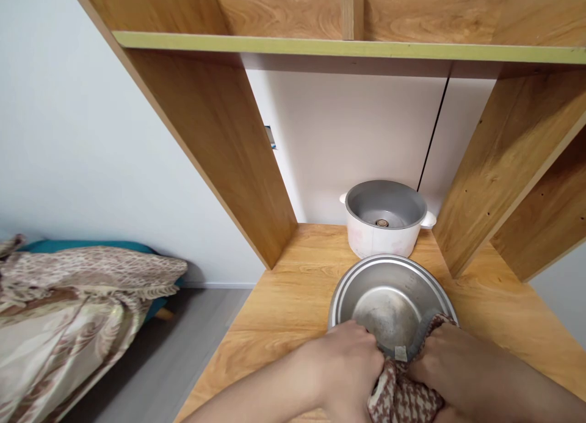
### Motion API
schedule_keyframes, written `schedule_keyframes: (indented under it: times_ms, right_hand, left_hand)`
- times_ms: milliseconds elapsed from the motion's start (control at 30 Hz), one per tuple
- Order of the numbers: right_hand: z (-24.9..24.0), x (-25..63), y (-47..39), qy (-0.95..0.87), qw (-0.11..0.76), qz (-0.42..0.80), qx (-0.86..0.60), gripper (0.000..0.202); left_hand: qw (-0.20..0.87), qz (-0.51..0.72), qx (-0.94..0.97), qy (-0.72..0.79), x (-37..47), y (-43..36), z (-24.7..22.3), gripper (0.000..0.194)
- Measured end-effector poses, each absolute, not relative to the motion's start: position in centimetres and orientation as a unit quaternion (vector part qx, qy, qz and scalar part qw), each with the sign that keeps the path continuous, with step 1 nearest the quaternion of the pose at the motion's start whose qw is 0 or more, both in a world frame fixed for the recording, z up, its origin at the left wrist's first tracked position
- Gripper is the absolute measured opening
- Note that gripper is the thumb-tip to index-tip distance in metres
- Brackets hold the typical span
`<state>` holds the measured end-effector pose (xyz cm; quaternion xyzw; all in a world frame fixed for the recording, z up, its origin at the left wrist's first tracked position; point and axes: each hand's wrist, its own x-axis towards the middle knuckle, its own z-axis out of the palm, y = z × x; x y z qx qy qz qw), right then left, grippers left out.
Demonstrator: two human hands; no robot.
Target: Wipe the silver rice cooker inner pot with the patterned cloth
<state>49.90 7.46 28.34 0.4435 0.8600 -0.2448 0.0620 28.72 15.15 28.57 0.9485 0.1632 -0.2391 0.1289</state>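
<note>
Left hand [351, 367] — closed in a fist, gripping the brown-and-white patterned cloth [405, 401] at the near side of the metal bowl. Right hand [437, 363] also closed on the cloth, fingers curled, part of it bunched over the bowl's right rim. Cloth hangs crumpled between and below both hands. Metal bowl [387, 310] sits on the wooden bench [279, 301], open side up, inside bare and a bit stained; small pale patch [400, 353] near its near edge, close to the cloth.

Just behind the bowl: white pot [382, 240], upright on the bench, grey inside, side handles, small round brownish part at the bottom center. Whether bowl and pot touch — can't tell.

Wooden uprights stand left and right of the pot; shelf [348, 46] with yellow-green edge runs across above. Pale panel [357, 136] behind with a dark vertical line. Far left, patterned blanket [86, 289] over a teal piece of furniture [91, 245], grey floor [183, 331] beside it.
</note>
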Motion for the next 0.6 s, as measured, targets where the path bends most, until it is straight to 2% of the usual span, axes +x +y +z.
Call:
schedule_keyframes:
  times_ms: [167, 333, 600]
  right_hand:
    - [27.7, 50.0, 7.6, 0.861, 0.058, -0.246, 0.441, 0.030]
    - [27.8, 49.6, 7.2, 0.858, 0.048, -0.245, 0.449, 0.020]
    - [27.3, 48.9, 6.7, 0.859, 0.038, -0.227, 0.457, 0.019]
  left_hand:
    - [0.128, -0.232, 0.950, 0.168, 28.6, 15.1, 28.4, 0.026]
    - [0.135, -0.219, 0.951, 0.173, 28.5, 15.0, 28.2, 0.025]
    - [0.122, -0.238, 0.946, 0.181, 28.9, 14.8, 28.4, 0.028]
